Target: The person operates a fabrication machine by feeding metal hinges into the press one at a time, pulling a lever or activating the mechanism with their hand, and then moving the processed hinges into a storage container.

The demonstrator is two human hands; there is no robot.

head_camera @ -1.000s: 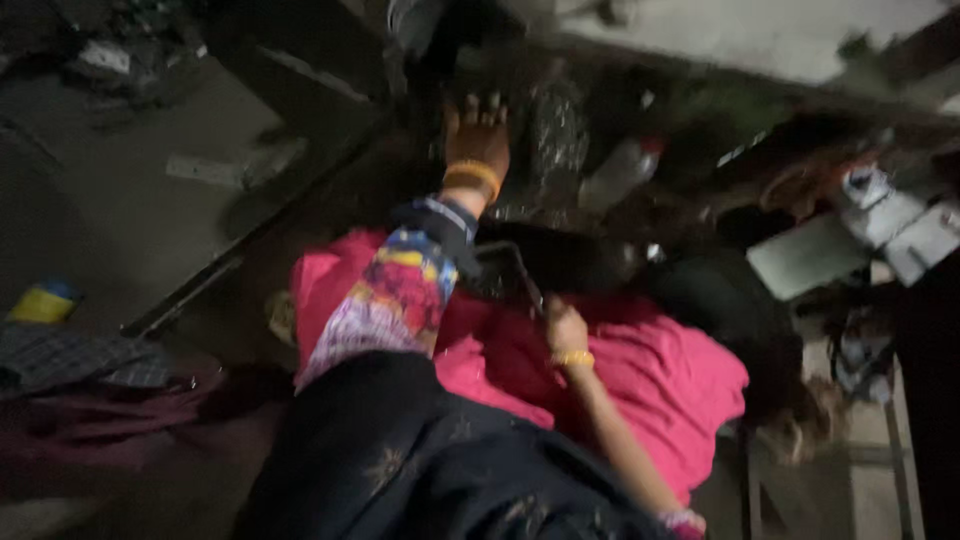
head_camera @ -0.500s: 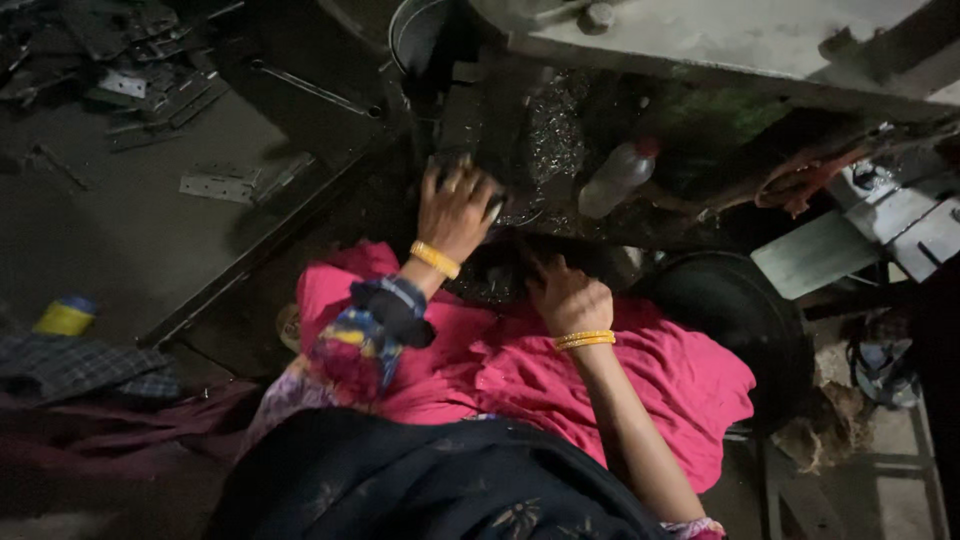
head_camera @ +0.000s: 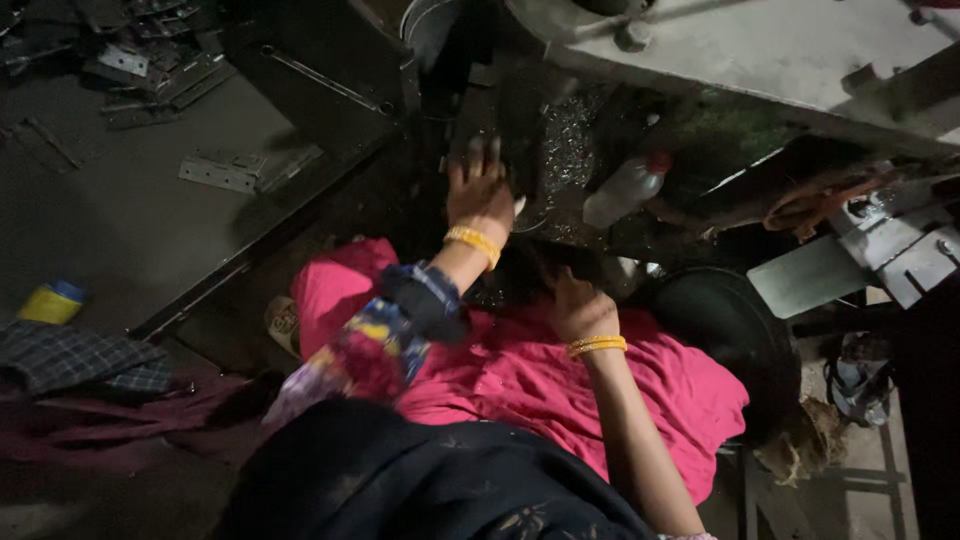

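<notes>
My left hand (head_camera: 480, 190), with a yellow bangle on the wrist, is stretched forward and lies fingers apart on a dark machine part (head_camera: 500, 110) beside a heap of shiny metal shavings (head_camera: 565, 150). My right hand (head_camera: 580, 305), also bangled, is curled at the dark edge just above my lap. What its fingers close on is hidden in shadow. A pink cloth (head_camera: 560, 385) covers my lap under both arms.
A white plastic bottle with a red cap (head_camera: 625, 190) lies right of the shavings. Flat metal hinge plates (head_camera: 225, 172) lie on the dark floor to the left, with a yellow and blue container (head_camera: 50, 300) and checked cloth (head_camera: 80, 360). A dark wheel (head_camera: 720, 340) stands at right.
My right hand has moved up from the lap toward the machine's edge. The thin dark rod seen by it earlier is no longer visible. My left hand stays stretched forward.
</notes>
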